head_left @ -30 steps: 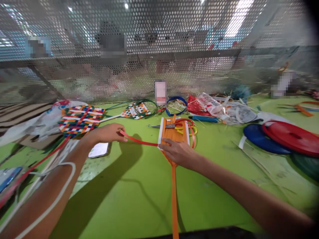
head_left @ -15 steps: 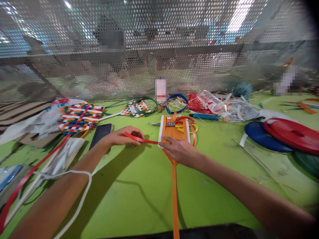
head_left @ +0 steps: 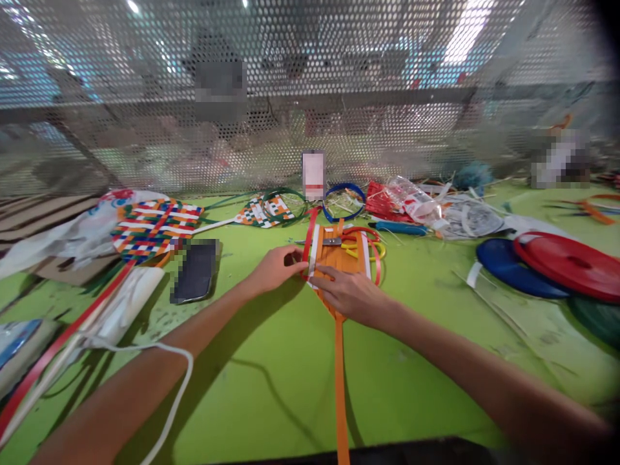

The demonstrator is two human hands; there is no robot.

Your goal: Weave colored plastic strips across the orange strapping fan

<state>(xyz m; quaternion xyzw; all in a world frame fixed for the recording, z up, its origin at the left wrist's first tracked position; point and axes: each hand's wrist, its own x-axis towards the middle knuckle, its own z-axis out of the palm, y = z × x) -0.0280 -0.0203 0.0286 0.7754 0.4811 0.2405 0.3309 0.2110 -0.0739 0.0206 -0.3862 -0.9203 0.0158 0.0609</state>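
Observation:
An orange strip piece with white side edges lies on the green table, its long orange tail running toward me. My left hand is closed, its fingertips pinching a red strip at the piece's left edge; the strip now stands up and away from me. Fingers fairly flat, my right hand presses on the lower part of the piece. Scissors with red and yellow handles rest on top of the piece.
A phone and a woven multicolored fan lie at left, a smaller woven fan behind. Blue-handled tool, plastic bottle and strip rolls sit right. A perforated metal screen rises behind.
My left hand has moved right to the piece's left edge. The red strip, earlier stretched out to the left, is now folded upward. My right hand has stayed in place.

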